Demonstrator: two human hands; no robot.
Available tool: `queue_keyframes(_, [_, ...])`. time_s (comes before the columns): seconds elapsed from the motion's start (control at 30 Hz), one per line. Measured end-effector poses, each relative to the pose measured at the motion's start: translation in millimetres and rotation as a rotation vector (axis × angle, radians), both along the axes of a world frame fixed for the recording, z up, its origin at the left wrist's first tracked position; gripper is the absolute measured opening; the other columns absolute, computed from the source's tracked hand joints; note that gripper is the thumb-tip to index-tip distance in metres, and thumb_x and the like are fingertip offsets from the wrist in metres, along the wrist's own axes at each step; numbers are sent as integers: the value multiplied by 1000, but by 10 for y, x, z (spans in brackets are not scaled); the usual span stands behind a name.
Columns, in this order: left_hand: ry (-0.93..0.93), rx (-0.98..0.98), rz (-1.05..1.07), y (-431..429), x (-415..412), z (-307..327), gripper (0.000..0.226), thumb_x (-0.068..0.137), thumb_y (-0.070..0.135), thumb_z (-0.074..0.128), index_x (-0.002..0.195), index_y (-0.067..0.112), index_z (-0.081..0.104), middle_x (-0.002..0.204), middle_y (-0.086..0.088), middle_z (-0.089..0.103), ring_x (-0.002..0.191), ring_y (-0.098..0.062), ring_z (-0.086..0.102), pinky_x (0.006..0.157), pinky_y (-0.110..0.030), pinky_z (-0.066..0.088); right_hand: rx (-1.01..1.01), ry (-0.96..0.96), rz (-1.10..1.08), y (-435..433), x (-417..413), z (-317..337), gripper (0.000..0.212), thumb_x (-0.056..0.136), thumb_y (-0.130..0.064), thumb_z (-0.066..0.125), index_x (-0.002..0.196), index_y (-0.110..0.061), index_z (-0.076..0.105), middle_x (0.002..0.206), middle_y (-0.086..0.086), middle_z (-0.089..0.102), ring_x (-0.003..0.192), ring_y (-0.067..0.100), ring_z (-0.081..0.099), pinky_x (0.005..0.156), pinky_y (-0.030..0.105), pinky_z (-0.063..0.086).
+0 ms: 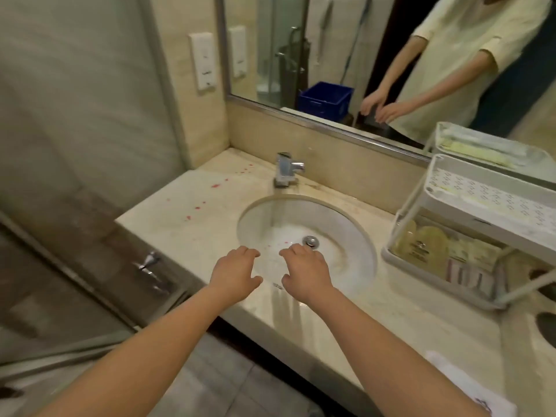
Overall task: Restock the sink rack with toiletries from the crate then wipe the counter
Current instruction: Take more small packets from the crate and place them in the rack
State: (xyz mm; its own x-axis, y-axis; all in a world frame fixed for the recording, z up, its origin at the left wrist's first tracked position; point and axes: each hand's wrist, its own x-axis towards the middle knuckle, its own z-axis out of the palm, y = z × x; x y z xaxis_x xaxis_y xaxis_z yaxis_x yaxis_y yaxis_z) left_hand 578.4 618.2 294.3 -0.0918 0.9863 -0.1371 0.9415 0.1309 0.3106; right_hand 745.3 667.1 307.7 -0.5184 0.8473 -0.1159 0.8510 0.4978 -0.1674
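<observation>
My left hand and my right hand hover side by side over the near rim of the sink basin, palms down, fingers curled and apart, holding nothing. A white two-tier rack stands on the counter to the right of the sink; its lower tier holds yellowish bottles and small packets, and its upper tier shows a perforated tray. The blue crate appears only as a reflection in the mirror. Red spots dot the beige counter left of the tap.
A chrome tap stands behind the basin. The mirror covers the back wall and reflects a person in a pale top. A white cloth lies on the counter at lower right. A glass shower door with a handle is on the left.
</observation>
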Motion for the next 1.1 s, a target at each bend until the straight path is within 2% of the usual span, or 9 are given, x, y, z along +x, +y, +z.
queue_keyframes(0.27, [9, 3, 222, -994, -829, 101, 58, 87, 39, 62, 140, 23, 45, 136, 2, 49, 125, -20, 48, 102, -36, 41, 36, 31, 227, -664, -987, 61, 51, 87, -18, 52, 138, -20, 47, 133, 1, 49, 122, 24, 44, 99, 36, 33])
queue_keyframes(0.53, [32, 17, 417, -1939, -1477, 129, 57, 87, 44, 64, 139, 26, 46, 134, 3, 51, 122, -19, 51, 99, -34, 44, 71, 48, 429, -1350, -1869, 104, 48, 84, -17, 53, 132, -21, 50, 129, 2, 51, 121, 26, 45, 96, 37, 35])
queue_keyframes(1.1, [-36, 36, 975, -3461, -2454, -12, 59, 86, 43, 66, 139, 29, 45, 136, 6, 50, 124, -15, 49, 100, -34, 44, 39, 39, 952, -2341, -3574, 33, 50, 86, -20, 51, 136, -21, 48, 131, 0, 51, 121, 23, 46, 98, 35, 36])
